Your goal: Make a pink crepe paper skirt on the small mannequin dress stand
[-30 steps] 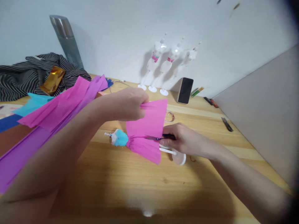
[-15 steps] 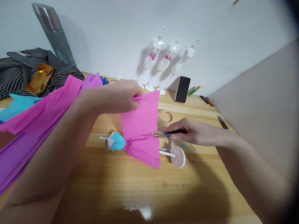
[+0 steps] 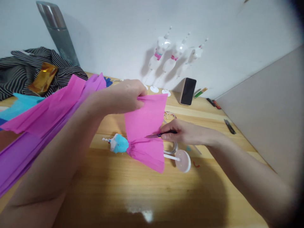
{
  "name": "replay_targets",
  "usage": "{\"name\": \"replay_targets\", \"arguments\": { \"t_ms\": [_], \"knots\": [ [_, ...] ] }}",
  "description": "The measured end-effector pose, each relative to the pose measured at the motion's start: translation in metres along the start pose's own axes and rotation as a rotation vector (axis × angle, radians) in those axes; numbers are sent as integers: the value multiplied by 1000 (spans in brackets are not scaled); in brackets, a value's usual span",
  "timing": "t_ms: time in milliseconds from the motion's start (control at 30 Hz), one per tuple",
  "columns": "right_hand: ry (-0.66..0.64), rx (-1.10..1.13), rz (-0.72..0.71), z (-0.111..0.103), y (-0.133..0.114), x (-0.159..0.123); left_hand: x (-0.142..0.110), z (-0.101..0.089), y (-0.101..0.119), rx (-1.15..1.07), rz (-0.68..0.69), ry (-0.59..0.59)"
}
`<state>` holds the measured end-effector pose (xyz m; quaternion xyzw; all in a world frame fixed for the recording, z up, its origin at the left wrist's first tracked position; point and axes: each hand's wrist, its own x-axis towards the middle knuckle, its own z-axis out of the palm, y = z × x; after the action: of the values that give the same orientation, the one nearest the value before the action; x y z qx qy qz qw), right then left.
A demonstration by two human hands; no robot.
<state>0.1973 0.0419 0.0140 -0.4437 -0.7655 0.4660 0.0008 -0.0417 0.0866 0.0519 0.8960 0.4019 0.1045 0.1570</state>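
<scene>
My left hand [image 3: 127,96] pinches the top edge of a pink crepe paper sheet [image 3: 145,122] and holds it up over the wooden table [image 3: 142,196]. The sheet's lower part is gathered as a skirt around a small doll form [image 3: 118,143] with a blue top, lying on its side with its white stand disc [image 3: 184,160] to the right. My right hand [image 3: 184,133] grips small dark-handled scissors [image 3: 160,135], whose blades touch the sheet's right edge just above the gathered waist.
Long pink and purple crepe strips [image 3: 45,114] lie at the left over blue sheets. At the back stand three white doll forms [image 3: 174,58], a phone [image 3: 188,91], a steel flask [image 3: 58,31], striped cloth [image 3: 26,68]. Tape rolls lie behind the paper; clippers [image 3: 230,126] at right.
My right hand drew the scissors back to the right, then brought them in again to the sheet's right edge. My left hand kept the pink sheet held up.
</scene>
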Motion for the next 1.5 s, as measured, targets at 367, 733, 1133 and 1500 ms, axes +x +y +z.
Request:
{"name": "replay_targets", "arguments": {
  "t_ms": [367,733,1133,1500],
  "knots": [
    [-41,26,42,6,-2,5,14,13,-5,28,12,42],
    [-62,175,31,11,7,14,19,19,-11,13,-1,66],
    [-41,284,26,18,12,19,19,19,-11,10,0,67],
    [-50,367,57,19,14,20,19,19,-11,36,5,50]
  ]
}}
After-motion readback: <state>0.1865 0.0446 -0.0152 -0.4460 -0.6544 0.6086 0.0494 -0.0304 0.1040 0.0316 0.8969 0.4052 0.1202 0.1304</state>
